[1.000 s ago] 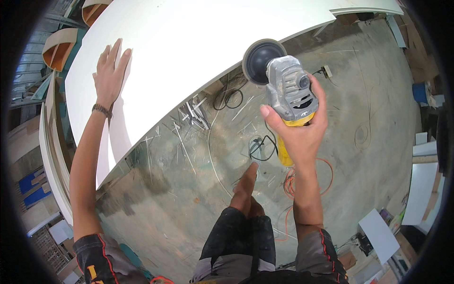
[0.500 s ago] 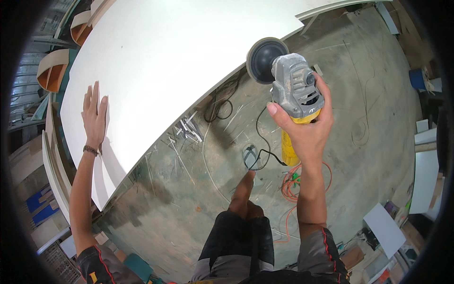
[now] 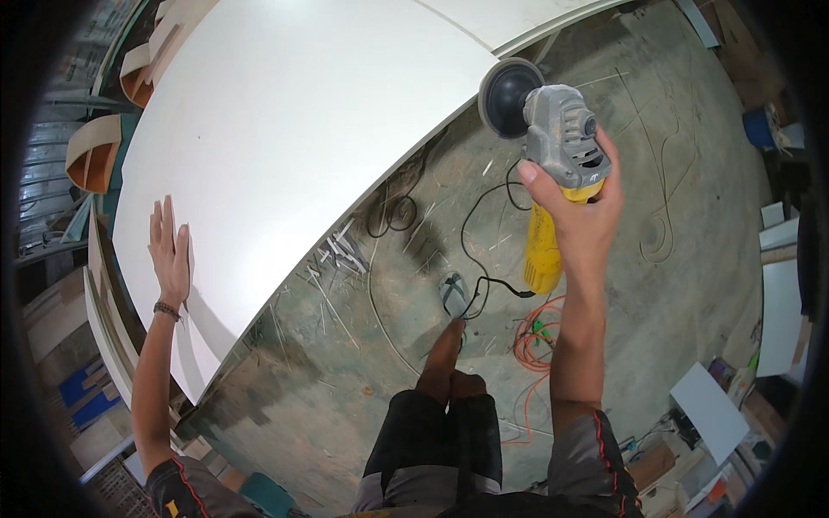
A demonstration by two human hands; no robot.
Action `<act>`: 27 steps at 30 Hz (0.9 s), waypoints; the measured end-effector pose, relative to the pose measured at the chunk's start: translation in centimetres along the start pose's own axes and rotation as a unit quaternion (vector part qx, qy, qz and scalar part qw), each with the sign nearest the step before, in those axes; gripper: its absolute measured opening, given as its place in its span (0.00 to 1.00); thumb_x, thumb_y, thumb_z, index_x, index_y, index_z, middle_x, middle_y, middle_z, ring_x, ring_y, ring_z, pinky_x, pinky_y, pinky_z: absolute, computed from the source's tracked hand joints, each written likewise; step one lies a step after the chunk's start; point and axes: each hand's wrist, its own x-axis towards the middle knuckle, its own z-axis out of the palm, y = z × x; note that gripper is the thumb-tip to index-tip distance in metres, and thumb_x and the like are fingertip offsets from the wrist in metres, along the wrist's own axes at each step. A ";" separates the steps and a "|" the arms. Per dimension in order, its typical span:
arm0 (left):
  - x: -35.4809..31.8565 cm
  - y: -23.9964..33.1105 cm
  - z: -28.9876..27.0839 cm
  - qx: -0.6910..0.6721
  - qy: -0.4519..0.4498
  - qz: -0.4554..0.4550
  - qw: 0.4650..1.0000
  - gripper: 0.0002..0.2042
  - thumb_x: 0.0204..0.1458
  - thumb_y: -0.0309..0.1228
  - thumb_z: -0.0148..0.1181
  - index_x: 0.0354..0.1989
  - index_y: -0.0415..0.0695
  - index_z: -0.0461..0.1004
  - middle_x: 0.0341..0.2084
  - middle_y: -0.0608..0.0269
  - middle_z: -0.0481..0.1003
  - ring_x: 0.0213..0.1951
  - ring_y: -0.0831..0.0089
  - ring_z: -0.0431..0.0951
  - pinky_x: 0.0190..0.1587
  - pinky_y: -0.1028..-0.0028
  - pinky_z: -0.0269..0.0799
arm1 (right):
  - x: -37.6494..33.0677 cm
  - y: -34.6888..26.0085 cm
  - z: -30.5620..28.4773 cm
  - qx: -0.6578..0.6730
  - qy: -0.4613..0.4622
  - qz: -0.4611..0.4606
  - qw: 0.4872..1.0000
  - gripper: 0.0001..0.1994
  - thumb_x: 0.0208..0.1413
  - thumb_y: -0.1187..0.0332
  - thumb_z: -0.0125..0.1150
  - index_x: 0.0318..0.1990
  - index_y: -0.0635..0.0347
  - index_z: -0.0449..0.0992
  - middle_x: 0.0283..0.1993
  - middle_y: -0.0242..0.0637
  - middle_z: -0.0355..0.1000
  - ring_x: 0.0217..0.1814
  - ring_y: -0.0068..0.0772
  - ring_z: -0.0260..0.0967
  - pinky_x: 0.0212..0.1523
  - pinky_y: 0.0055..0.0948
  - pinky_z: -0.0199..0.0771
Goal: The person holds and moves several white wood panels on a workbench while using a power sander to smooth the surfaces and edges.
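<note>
— What fills the far left?
— A big white panel (image 3: 285,129); the left hand (image 3: 170,250) lies flat on its near left part, fingers spread, grasping nothing.
— And on the right?
— The right hand (image 3: 579,220) is clenched around a grey-and-yellow angle grinder (image 3: 553,164), its black disc (image 3: 503,97) just beside the panel's edge.

Panel (image 3: 285,112): lay to the left of the right hand's fingers (image 3: 528,173), under the flat left hand (image 3: 170,250) near its left edge. Sander (image 3: 553,147): held in the right hand (image 3: 583,220), its disc just beside the panel's right edge. Cables (image 3: 484,250): on the floor (image 3: 691,198) below the fingers. Offcuts (image 3: 341,250): on the floor, left of the cables.
</note>
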 end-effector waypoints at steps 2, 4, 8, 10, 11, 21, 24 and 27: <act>0.1 0.2 0.0 -0.009 0.001 0.004 1.000 0.33 0.68 0.60 0.36 0.79 0.65 0.50 0.79 0.57 0.47 0.79 0.55 0.44 0.76 0.38 0.36 | 0.8 0.0 -0.5 -0.005 0.018 0.016 1.000 0.44 0.42 0.66 0.85 0.66 0.71 0.64 0.55 0.45 0.74 0.53 0.30 0.75 0.52 0.28 0.77; 0.1 0.3 0.0 -0.017 0.005 0.012 1.000 0.33 0.68 0.60 0.36 0.79 0.64 0.50 0.79 0.56 0.47 0.79 0.55 0.44 0.76 0.39 0.36 | 1.2 0.0 -1.0 0.005 0.034 0.029 0.999 0.45 0.42 0.66 0.84 0.66 0.71 0.64 0.55 0.45 0.74 0.53 0.30 0.75 0.52 0.28 0.77; 0.1 0.5 -0.1 -0.018 -0.001 0.006 1.000 0.33 0.68 0.59 0.36 0.79 0.64 0.50 0.79 0.57 0.46 0.79 0.55 0.44 0.76 0.42 0.37 | 1.2 0.7 -1.9 0.010 0.050 0.025 0.998 0.45 0.42 0.66 0.84 0.66 0.71 0.64 0.56 0.45 0.74 0.54 0.31 0.75 0.54 0.29 0.76; 0.0 0.5 -0.2 -0.024 0.000 0.011 1.000 0.32 0.69 0.59 0.36 0.79 0.64 0.50 0.79 0.58 0.46 0.79 0.55 0.44 0.77 0.44 0.38 | 1.0 0.8 -2.1 -0.001 0.049 0.017 0.999 0.45 0.42 0.66 0.84 0.66 0.71 0.64 0.56 0.45 0.74 0.54 0.31 0.75 0.56 0.30 0.75; 0.0 0.5 -0.2 -0.021 0.001 0.010 1.000 0.32 0.69 0.58 0.36 0.79 0.64 0.50 0.79 0.58 0.46 0.78 0.55 0.44 0.77 0.45 0.39 | 0.9 0.7 -2.1 -0.001 0.045 0.016 0.999 0.45 0.42 0.66 0.84 0.67 0.71 0.64 0.56 0.45 0.74 0.55 0.31 0.74 0.56 0.30 0.75; -0.3 2.8 -0.3 -0.017 0.011 -0.064 0.998 0.30 0.70 0.55 0.39 0.78 0.61 0.54 0.77 0.51 0.52 0.76 0.50 0.52 0.76 0.47 0.46 | -1.2 -0.7 -4.7 -0.065 0.060 0.058 0.994 0.45 0.42 0.67 0.84 0.67 0.69 0.64 0.61 0.44 0.70 0.61 0.33 0.70 0.62 0.32 0.69; -3.0 5.3 0.0 0.012 0.029 -0.088 0.996 0.27 0.72 0.47 0.41 0.78 0.56 0.55 0.75 0.45 0.54 0.76 0.47 0.52 0.76 0.43 0.43 | -3.0 -3.8 -6.4 -0.098 0.070 0.109 0.987 0.46 0.41 0.68 0.84 0.68 0.67 0.63 0.61 0.43 0.69 0.62 0.34 0.68 0.64 0.34 0.67; -8.4 16.0 -3.8 -0.152 0.126 -0.026 0.980 0.22 0.64 0.35 0.57 0.66 0.47 0.68 0.66 0.48 0.67 0.71 0.50 0.62 0.72 0.48 0.54 | -5.6 -9.4 -8.3 -0.061 0.108 0.150 0.981 0.45 0.43 0.69 0.83 0.70 0.64 0.63 0.60 0.42 0.69 0.57 0.34 0.70 0.58 0.32 0.72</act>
